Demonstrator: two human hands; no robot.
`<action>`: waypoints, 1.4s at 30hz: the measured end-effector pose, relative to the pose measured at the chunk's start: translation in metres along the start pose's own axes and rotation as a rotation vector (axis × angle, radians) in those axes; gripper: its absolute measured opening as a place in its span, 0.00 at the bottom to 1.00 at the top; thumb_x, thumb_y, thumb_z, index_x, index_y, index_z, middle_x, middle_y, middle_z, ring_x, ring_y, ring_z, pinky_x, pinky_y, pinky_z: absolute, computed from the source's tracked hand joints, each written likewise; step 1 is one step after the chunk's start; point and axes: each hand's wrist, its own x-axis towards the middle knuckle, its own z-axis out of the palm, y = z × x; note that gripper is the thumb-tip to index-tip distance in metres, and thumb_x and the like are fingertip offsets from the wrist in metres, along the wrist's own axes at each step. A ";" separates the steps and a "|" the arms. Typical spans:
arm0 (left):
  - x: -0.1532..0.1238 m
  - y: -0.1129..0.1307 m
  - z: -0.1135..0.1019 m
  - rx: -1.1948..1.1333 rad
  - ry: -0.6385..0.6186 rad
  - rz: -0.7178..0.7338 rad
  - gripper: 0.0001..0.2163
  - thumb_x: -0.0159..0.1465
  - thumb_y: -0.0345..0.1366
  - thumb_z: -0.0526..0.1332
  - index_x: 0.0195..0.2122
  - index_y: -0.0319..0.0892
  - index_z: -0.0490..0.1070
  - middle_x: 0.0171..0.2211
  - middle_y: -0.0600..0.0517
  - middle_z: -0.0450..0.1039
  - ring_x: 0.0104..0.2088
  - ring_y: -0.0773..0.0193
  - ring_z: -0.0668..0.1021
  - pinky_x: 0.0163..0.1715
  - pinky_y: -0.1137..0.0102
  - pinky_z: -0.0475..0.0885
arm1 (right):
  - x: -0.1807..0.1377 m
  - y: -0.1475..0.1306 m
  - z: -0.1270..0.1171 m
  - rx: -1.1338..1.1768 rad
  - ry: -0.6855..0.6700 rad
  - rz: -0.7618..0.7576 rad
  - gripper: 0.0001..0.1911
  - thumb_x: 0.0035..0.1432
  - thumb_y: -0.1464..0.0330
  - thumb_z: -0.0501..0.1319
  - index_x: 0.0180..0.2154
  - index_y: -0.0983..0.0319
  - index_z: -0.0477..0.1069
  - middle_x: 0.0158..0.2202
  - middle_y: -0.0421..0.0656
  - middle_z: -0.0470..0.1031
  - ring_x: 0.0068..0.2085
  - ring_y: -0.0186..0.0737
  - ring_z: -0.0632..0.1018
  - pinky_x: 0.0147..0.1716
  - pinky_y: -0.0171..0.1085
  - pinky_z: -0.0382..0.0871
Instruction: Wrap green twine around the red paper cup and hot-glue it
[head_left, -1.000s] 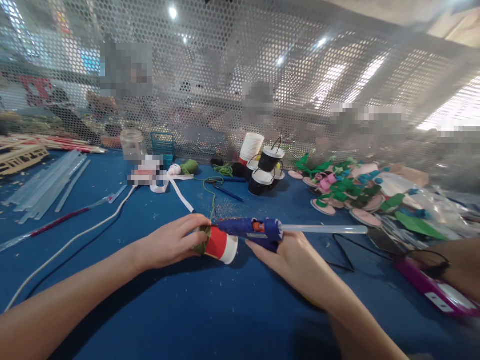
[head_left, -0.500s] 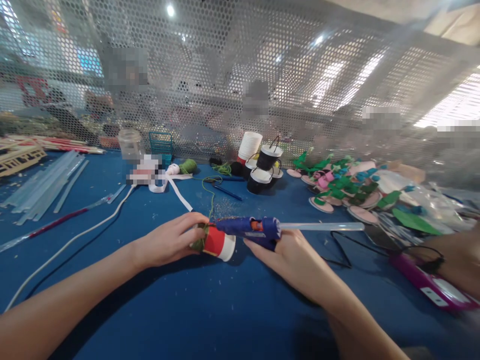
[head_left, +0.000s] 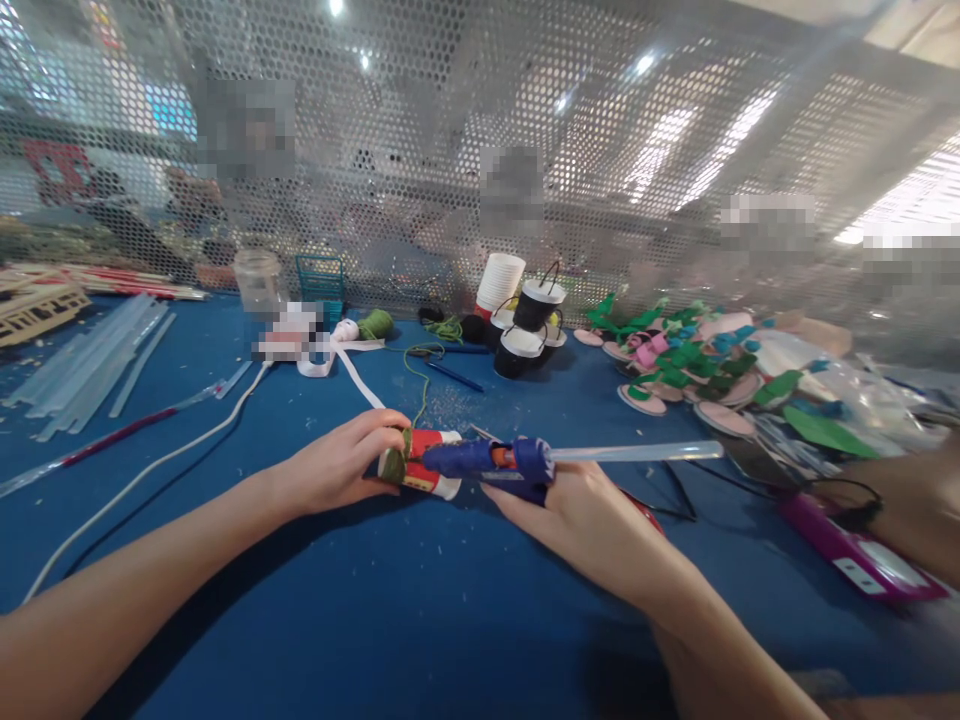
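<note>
A red and white paper cup point(head_left: 421, 473) lies on its side on the blue table point(head_left: 420, 620), its base wrapped in green cord. My left hand point(head_left: 346, 467) is closed round the wrapped base. My right hand point(head_left: 581, 512) grips a blue hot glue gun point(head_left: 491, 459), with a clear glue stick point(head_left: 637, 452) poking out of its back to the right. The gun's nozzle rests against the cup beside the cord. A strand of green cord point(head_left: 420, 385) runs from the cup toward the back.
Black and white cups point(head_left: 529, 335) stand at the back centre, with a green cord spool point(head_left: 375, 323), jar point(head_left: 257, 282) and teal basket point(head_left: 321, 280). Glue sticks point(head_left: 90, 360) lie left, foam pieces point(head_left: 690, 365) right. Another person's arm point(head_left: 911, 510) rests by a purple device point(head_left: 862, 560). Perforated mesh point(head_left: 450, 150) backs the table.
The cup has tipped flatter and turned, its white rim now pointing away to the right. The glue gun has dropped slightly lower against it. Both hands stay in place.
</note>
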 end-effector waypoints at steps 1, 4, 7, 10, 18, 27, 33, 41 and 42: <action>0.000 0.000 0.000 -0.004 -0.002 -0.006 0.14 0.57 0.31 0.61 0.40 0.40 0.57 0.46 0.40 0.63 0.46 0.57 0.70 0.44 0.59 0.70 | 0.000 0.000 0.000 0.001 0.003 -0.007 0.12 0.51 0.64 0.55 0.18 0.60 0.62 0.15 0.37 0.65 0.18 0.33 0.67 0.18 0.32 0.60; -0.001 -0.002 0.001 -0.006 -0.003 -0.023 0.14 0.57 0.32 0.61 0.41 0.41 0.57 0.47 0.41 0.62 0.47 0.57 0.69 0.45 0.58 0.69 | 0.000 0.000 0.000 0.028 0.016 -0.025 0.11 0.51 0.65 0.55 0.19 0.61 0.63 0.15 0.37 0.66 0.19 0.34 0.67 0.18 0.32 0.60; -0.002 -0.003 0.001 0.001 0.004 -0.028 0.15 0.56 0.31 0.62 0.41 0.40 0.57 0.47 0.41 0.62 0.48 0.56 0.69 0.45 0.58 0.69 | 0.003 0.000 -0.001 0.130 0.039 -0.007 0.11 0.50 0.65 0.56 0.20 0.61 0.64 0.16 0.37 0.67 0.19 0.33 0.68 0.19 0.32 0.62; -0.002 -0.003 0.001 0.026 0.005 -0.033 0.16 0.55 0.31 0.62 0.41 0.39 0.57 0.47 0.40 0.62 0.48 0.55 0.69 0.45 0.58 0.70 | 0.010 0.004 -0.003 0.282 0.052 0.195 0.09 0.48 0.63 0.58 0.24 0.62 0.65 0.13 0.35 0.65 0.16 0.33 0.67 0.16 0.32 0.61; -0.001 0.000 0.000 0.134 0.017 0.009 0.18 0.52 0.29 0.64 0.40 0.39 0.57 0.46 0.40 0.64 0.46 0.54 0.72 0.43 0.60 0.72 | 0.052 0.040 0.002 0.427 0.264 0.325 0.12 0.48 0.62 0.59 0.29 0.65 0.66 0.23 0.41 0.71 0.23 0.33 0.71 0.22 0.32 0.64; 0.002 0.004 -0.003 0.222 0.059 0.135 0.15 0.54 0.29 0.63 0.39 0.39 0.57 0.45 0.41 0.65 0.44 0.54 0.73 0.40 0.60 0.74 | 0.094 0.069 0.025 0.151 0.071 0.477 0.15 0.55 0.62 0.55 0.21 0.64 0.64 0.12 0.41 0.65 0.16 0.36 0.71 0.21 0.34 0.64; 0.005 0.007 -0.003 0.275 0.103 0.189 0.10 0.58 0.30 0.59 0.39 0.40 0.58 0.43 0.41 0.66 0.44 0.56 0.73 0.39 0.62 0.74 | 0.088 0.037 0.021 0.062 0.113 0.398 0.11 0.56 0.66 0.55 0.30 0.68 0.71 0.36 0.56 0.75 0.43 0.51 0.73 0.38 0.41 0.63; 0.007 0.013 -0.004 0.317 0.095 0.240 0.03 0.62 0.32 0.52 0.35 0.39 0.63 0.43 0.43 0.66 0.44 0.58 0.72 0.40 0.64 0.74 | 0.074 -0.010 0.039 0.680 -0.328 0.137 0.27 0.55 0.50 0.49 0.23 0.63 0.74 0.24 0.42 0.75 0.27 0.36 0.73 0.29 0.35 0.64; 0.007 0.014 -0.005 0.318 0.087 0.237 0.03 0.63 0.31 0.51 0.35 0.39 0.63 0.44 0.43 0.66 0.45 0.57 0.72 0.40 0.64 0.74 | 0.073 -0.010 0.043 0.814 -0.316 0.141 0.23 0.52 0.51 0.54 0.23 0.63 0.73 0.24 0.41 0.74 0.27 0.35 0.72 0.29 0.35 0.63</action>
